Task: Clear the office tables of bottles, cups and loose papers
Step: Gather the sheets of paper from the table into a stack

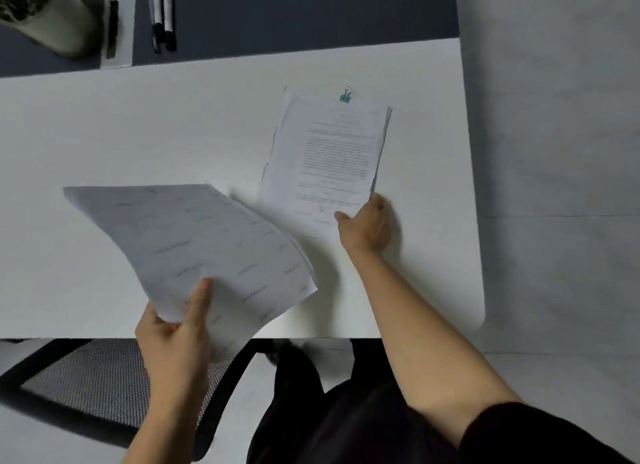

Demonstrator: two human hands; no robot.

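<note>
Pinching bent sheaf of loose white printed sheets (207,242) in left hand (173,328), thumb on top, raised over near edge of white tabletop (138,127). Gripping near corner of white paper stack (329,158) with teal binder clip (345,97) in right hand (367,226), at tabletop's right side.

Potted plant (52,16) in pale pot sat far left on dark grey strip (311,13), black eraser (111,29) on white tray (121,53) just beside it, two black-and-white markers (162,16) near that. Black mesh chair (97,387) lower left, pale floor (561,117) at right
</note>
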